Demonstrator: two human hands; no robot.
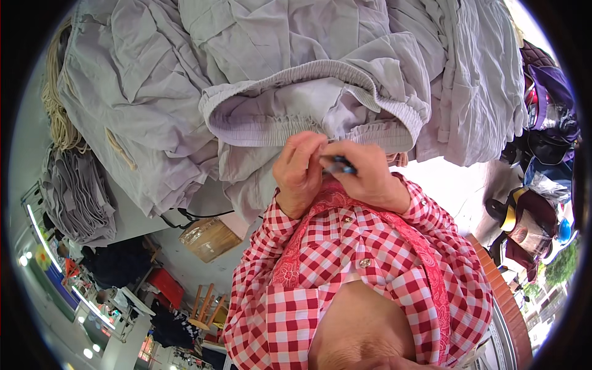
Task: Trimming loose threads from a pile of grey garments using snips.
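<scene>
A light grey garment with a gathered elastic waistband [259, 134] lies before me, its waist opening spread into a wide oval. At the near edge of that waistband, the fingers of my left hand [298, 173] are bent and appear to pinch the fabric. Close beside it, my right hand [365, 169] is closed around a small dark tool with blue parts [343, 165]. The tool is blurred, so its kind is unclear. Both sets of fingertips nearly meet, and what lies between them is hidden.
More light grey garments [138, 78] are heaped across the table. A bundle of beige cords [64, 125] hangs at the left, above stacked darker grey fabric pieces [78, 199]. On the floor are a taped cardboard box [210, 238] and a wooden stool [203, 310]. Bags [550, 101] crowd the right.
</scene>
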